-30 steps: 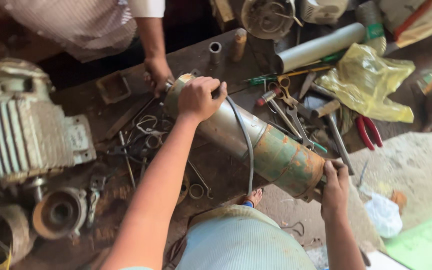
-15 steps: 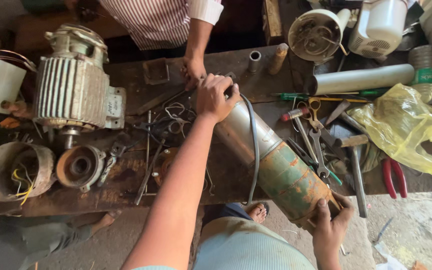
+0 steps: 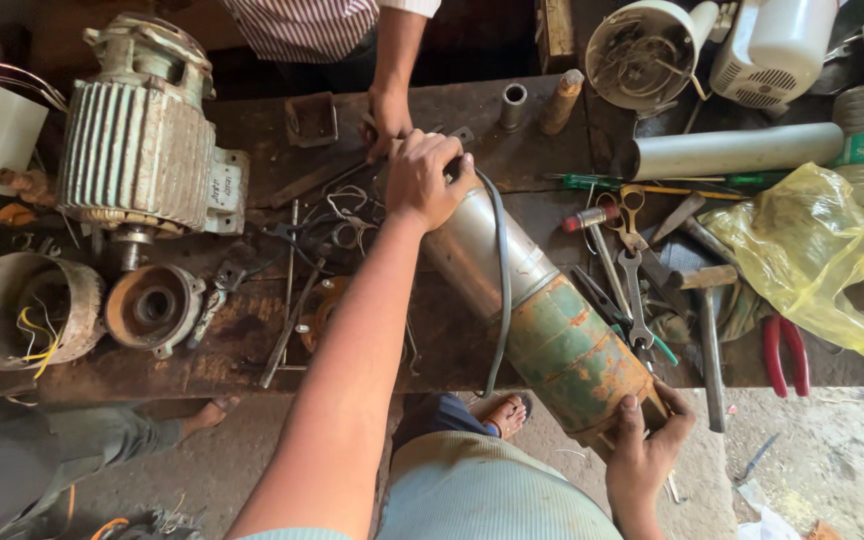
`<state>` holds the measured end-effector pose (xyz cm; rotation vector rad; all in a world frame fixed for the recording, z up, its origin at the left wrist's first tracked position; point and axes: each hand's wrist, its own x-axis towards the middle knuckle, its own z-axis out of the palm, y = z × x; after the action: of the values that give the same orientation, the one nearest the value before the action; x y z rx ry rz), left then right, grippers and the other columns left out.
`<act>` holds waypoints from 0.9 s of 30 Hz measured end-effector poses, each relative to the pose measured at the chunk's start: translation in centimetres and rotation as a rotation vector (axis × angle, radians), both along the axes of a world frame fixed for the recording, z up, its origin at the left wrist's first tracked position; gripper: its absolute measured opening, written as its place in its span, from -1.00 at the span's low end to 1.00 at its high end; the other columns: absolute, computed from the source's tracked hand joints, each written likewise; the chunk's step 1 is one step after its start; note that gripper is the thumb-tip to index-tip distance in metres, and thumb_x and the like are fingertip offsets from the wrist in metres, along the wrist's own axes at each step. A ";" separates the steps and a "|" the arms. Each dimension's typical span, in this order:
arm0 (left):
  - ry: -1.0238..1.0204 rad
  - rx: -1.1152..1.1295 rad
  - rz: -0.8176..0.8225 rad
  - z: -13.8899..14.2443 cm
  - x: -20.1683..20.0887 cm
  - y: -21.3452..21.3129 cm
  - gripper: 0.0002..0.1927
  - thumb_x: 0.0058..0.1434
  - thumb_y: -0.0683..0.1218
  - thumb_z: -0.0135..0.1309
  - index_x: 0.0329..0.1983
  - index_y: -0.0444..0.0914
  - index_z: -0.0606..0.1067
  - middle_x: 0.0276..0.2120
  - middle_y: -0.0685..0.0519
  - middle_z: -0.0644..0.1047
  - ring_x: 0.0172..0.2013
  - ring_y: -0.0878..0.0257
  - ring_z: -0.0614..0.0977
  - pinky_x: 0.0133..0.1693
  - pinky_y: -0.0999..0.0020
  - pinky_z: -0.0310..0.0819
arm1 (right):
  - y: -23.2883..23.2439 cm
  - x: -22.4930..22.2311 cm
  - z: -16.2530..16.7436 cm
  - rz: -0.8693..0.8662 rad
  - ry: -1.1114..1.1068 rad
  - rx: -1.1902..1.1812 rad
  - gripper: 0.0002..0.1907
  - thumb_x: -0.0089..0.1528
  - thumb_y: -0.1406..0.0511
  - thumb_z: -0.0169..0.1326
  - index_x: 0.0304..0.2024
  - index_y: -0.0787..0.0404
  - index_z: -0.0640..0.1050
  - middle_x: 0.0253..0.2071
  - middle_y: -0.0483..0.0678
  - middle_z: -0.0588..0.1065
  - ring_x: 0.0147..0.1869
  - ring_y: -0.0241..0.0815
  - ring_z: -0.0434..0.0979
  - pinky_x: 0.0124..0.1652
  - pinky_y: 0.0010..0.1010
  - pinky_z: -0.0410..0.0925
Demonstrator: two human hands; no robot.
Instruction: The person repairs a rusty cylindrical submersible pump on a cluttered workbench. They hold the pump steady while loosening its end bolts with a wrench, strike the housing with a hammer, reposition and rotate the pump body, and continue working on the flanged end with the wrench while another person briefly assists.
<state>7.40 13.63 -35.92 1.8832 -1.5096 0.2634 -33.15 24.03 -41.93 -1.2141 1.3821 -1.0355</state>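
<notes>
Motor repair workshop. Grimy wooden surface (image 3: 252, 350) strewn with spanners (image 3: 634, 290), pliers (image 3: 785, 352), screwdrivers (image 3: 652, 183). Finned electric motor (image 3: 142, 150), stripped motor housing with loose wires (image 3: 27, 310), rusty cylindrical pump body (image 3: 542, 310), fan parts (image 3: 647, 50). Bare concrete floor (image 3: 832, 460).

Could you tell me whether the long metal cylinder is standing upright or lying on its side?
On its side: the cylinder lies slantwise across the workbench, left hand on its far end, right hand under its near end.
</notes>
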 end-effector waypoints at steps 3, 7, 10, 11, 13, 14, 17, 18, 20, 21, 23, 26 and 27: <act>0.002 0.015 0.009 0.1 -0.1 -0.4 -0.81 0.23 0.00 0.11 -0.43 -0.17 0.47 -0.36 0.08 0.57 -0.18 0.02 0.53 -0.07 0.05 0.32 | -0.3 -0.1 -0.2 0.018 0.032 -0.066 -0.53 0.42 0.23 0.04 0.28 0.31 0.24 0.09 0.09 0.42 0.09 -0.22 0.45 0.02 -0.43 0.38; -0.011 0.015 0.012 0.0 -0.2 -0.9 -0.81 0.23 0.01 0.10 -0.44 -0.15 0.46 -0.38 0.11 0.56 -0.20 0.05 0.52 -0.07 0.08 0.33 | -0.8 -0.3 -0.3 0.011 0.002 -0.060 -0.54 0.43 0.23 0.04 0.26 0.31 0.25 0.09 0.08 0.42 0.11 -0.24 0.45 0.04 -0.43 0.38; -0.006 0.024 0.012 -0.1 -0.2 -1.3 -0.80 0.22 0.01 0.10 -0.45 -0.15 0.46 -0.40 0.12 0.56 -0.21 0.07 0.52 -0.09 0.10 0.32 | -1.1 -0.3 -0.3 -0.011 0.022 -0.042 -0.55 0.42 0.23 0.04 0.26 0.30 0.27 0.08 0.08 0.43 0.09 -0.24 0.46 0.02 -0.43 0.39; -0.010 0.021 0.009 -0.1 -0.1 -1.4 -0.80 0.22 0.02 0.10 -0.46 -0.15 0.46 -0.40 0.12 0.56 -0.22 0.07 0.52 -0.09 0.10 0.32 | -1.2 -0.3 -0.3 -0.022 0.015 -0.019 -0.55 0.41 0.23 0.04 0.25 0.30 0.27 0.07 0.08 0.44 0.06 -0.24 0.46 -0.01 -0.43 0.39; -0.014 0.018 0.004 -0.3 -0.1 -1.6 -0.79 0.21 0.02 0.11 -0.47 -0.15 0.46 -0.40 0.13 0.57 -0.22 0.07 0.52 -0.09 0.10 0.31 | -1.3 -0.3 -0.3 -0.042 0.003 0.028 -0.55 0.41 0.23 0.04 0.26 0.28 0.27 0.04 0.07 0.44 0.00 -0.23 0.46 -0.07 -0.43 0.40; -0.011 0.014 0.004 -0.3 -0.1 -1.6 -0.79 0.22 0.02 0.10 -0.47 -0.15 0.46 -0.40 0.13 0.57 -0.22 0.07 0.52 -0.09 0.10 0.32 | -1.3 -0.3 -0.3 -0.051 -0.005 0.050 -0.55 0.41 0.23 0.03 0.27 0.27 0.27 0.03 0.07 0.43 -0.03 -0.22 0.46 -0.11 -0.42 0.40; -0.012 0.013 0.011 -0.5 -0.1 -1.6 -0.80 0.23 0.01 0.10 -0.46 -0.14 0.47 -0.39 0.14 0.58 -0.21 0.08 0.53 -0.07 0.11 0.32 | -1.3 -0.2 -0.4 -0.035 -0.075 0.004 -0.56 0.44 0.23 0.04 0.27 0.28 0.27 0.08 0.07 0.43 0.05 -0.24 0.47 -0.04 -0.46 0.42; -0.014 0.017 0.011 -0.6 0.0 -1.6 -0.80 0.23 0.01 0.11 -0.46 -0.14 0.47 -0.39 0.14 0.58 -0.21 0.08 0.53 -0.07 0.10 0.33 | -1.2 -0.2 -0.4 -0.022 -0.106 -0.031 -0.56 0.45 0.23 0.04 0.27 0.29 0.26 0.11 0.07 0.43 0.10 -0.25 0.48 0.01 -0.48 0.42; -0.013 0.014 0.010 -0.7 0.1 -1.6 -0.80 0.23 0.01 0.11 -0.46 -0.14 0.47 -0.40 0.14 0.58 -0.21 0.07 0.53 -0.08 0.10 0.33 | -1.2 -0.2 -0.4 -0.034 -0.066 0.012 -0.57 0.44 0.23 0.03 0.27 0.28 0.26 0.09 0.07 0.44 0.05 -0.24 0.48 -0.08 -0.47 0.42; -0.011 0.003 0.008 -0.8 0.1 -1.6 -0.80 0.22 0.01 0.11 -0.46 -0.15 0.47 -0.40 0.13 0.58 -0.22 0.07 0.53 -0.08 0.10 0.33 | -1.2 -0.2 -0.4 -0.040 -0.044 0.032 -0.57 0.44 0.22 0.02 0.26 0.27 0.26 0.08 0.07 0.44 0.02 -0.24 0.48 -0.12 -0.46 0.42; -0.004 -0.018 0.006 -0.8 0.2 -1.6 -0.80 0.22 0.01 0.11 -0.47 -0.14 0.48 -0.41 0.14 0.58 -0.23 0.08 0.53 -0.10 0.11 0.33 | -1.1 -0.2 -0.5 -0.042 -0.070 0.041 -0.56 0.43 0.22 0.03 0.26 0.26 0.26 0.09 0.06 0.43 0.02 -0.24 0.48 -0.11 -0.45 0.42; 0.003 -0.031 0.012 -0.9 0.3 -1.5 -0.81 0.21 0.01 0.11 -0.47 -0.14 0.49 -0.42 0.14 0.57 -0.24 0.08 0.53 -0.12 0.11 0.33 | -1.1 -0.2 -0.6 -0.036 -0.076 0.018 -0.56 0.45 0.22 0.03 0.28 0.26 0.25 0.12 0.04 0.39 0.06 -0.25 0.46 -0.07 -0.44 0.41; 0.004 -0.029 0.018 -0.9 0.4 -1.5 -0.80 0.21 0.01 0.11 -0.47 -0.14 0.49 -0.43 0.14 0.57 -0.25 0.08 0.53 -0.13 0.12 0.33 | -1.1 -0.2 -0.7 -0.035 -0.071 0.005 -0.56 0.46 0.22 0.03 0.28 0.27 0.25 0.14 0.03 0.37 0.08 -0.25 0.45 -0.05 -0.45 0.41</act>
<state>7.75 12.11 -36.79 1.8745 -1.4793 0.2875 -33.34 22.92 -42.63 -1.1423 1.3541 -1.0893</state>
